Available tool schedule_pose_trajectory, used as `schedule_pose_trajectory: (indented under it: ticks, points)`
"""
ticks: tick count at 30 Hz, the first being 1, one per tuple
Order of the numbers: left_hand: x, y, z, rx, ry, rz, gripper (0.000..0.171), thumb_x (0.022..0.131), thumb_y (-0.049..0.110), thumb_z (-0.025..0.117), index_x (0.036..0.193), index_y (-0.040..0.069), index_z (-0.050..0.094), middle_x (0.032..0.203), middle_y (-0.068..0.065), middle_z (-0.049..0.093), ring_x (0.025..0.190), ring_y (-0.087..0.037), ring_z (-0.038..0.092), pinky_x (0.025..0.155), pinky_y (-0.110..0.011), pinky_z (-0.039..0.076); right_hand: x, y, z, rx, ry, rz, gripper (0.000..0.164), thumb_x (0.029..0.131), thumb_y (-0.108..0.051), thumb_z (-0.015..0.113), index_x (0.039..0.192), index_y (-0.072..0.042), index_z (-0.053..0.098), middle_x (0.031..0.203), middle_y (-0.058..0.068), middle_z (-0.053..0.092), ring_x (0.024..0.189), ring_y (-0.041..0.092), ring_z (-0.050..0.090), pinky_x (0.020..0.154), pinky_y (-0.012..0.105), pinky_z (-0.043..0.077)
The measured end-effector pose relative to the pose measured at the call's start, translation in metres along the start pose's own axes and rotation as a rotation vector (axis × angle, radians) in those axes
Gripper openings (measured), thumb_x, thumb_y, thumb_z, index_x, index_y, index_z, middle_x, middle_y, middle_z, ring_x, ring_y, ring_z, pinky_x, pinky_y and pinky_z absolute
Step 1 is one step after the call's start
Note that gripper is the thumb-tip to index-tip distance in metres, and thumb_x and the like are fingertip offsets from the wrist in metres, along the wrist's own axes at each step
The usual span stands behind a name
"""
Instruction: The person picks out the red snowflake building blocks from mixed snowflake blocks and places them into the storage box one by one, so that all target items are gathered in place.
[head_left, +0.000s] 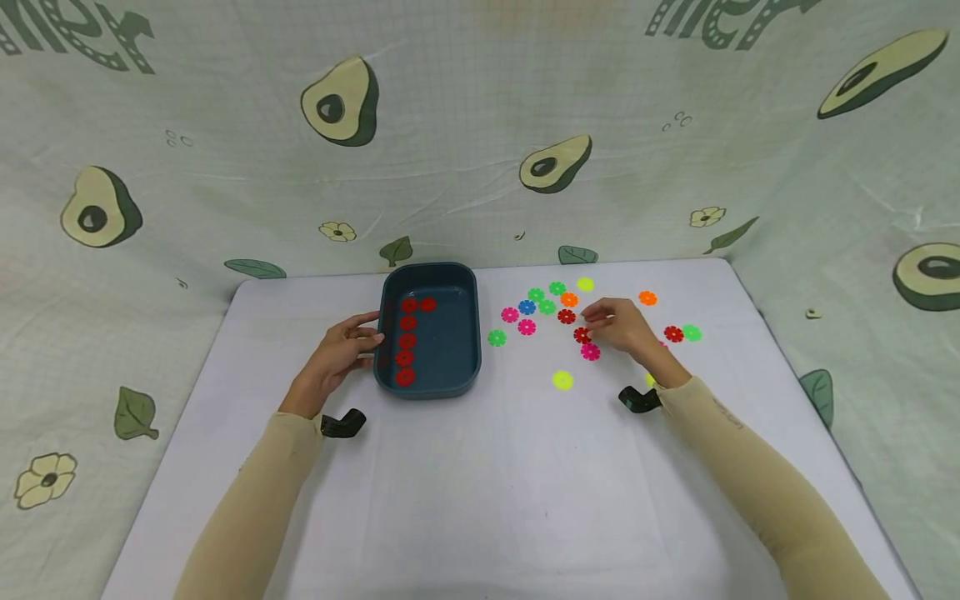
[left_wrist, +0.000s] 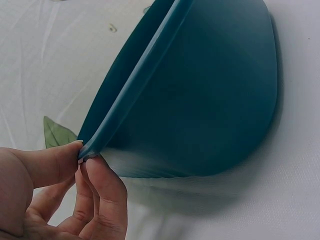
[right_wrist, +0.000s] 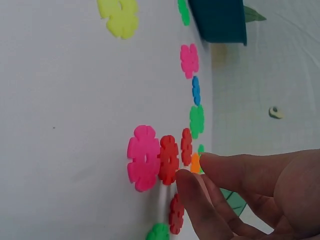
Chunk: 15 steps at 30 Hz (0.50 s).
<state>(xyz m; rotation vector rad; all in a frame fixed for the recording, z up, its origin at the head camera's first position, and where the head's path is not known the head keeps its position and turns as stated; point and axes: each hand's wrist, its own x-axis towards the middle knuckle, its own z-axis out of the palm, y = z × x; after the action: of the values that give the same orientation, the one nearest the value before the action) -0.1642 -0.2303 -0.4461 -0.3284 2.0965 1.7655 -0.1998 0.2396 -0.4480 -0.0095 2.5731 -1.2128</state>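
A deep teal plastic tray stands left of the middle of the table, with several red flower-shaped discs along its left side. My left hand pinches the tray's rim between thumb and fingers, as the left wrist view shows up close. Over the scattered discs on the right is my right hand, thumb and index finger slightly apart with nothing between them. Its index fingertip is right at the edge of a red disc. Beside that lies a pink disc, and another red disc is just to the left.
Green, blue, orange, yellow and pink discs are spread right of the tray. Farther right lie a red disc and a green one. An avocado-print cloth hangs behind the white table.
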Motion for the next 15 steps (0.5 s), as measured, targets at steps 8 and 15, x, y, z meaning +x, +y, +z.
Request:
schedule_pose_trajectory:
  ticks: [8, 15]
  points:
    - [0.000, -0.001, 0.000, -0.010, 0.001, 0.005, 0.062, 0.108, 0.008, 0.061, 0.165, 0.011, 0.037, 0.118, -0.001, 0.052, 0.090, -0.007, 0.059, 0.078, -0.026, 0.054, 0.004, 0.010, 0.003, -0.027, -0.001, 0.013, 0.035, 0.099, 0.000, 0.070, 0.133, 0.007, 0.064, 0.127, 0.027, 0.066, 0.111, 0.039, 0.064, 0.090, 0.034, 0.057]
    - [0.001, -0.001, 0.000, -0.010, 0.007, 0.003, 0.062, 0.108, 0.008, 0.061, 0.165, 0.011, 0.038, 0.118, -0.001, 0.052, 0.089, -0.007, 0.059, 0.077, -0.025, 0.054, 0.008, 0.012, 0.009, -0.058, 0.024, 0.003, 0.034, 0.096, -0.002, 0.076, 0.128, 0.006, 0.067, 0.125, 0.027, 0.066, 0.111, 0.039, 0.063, 0.096, 0.044, 0.056]
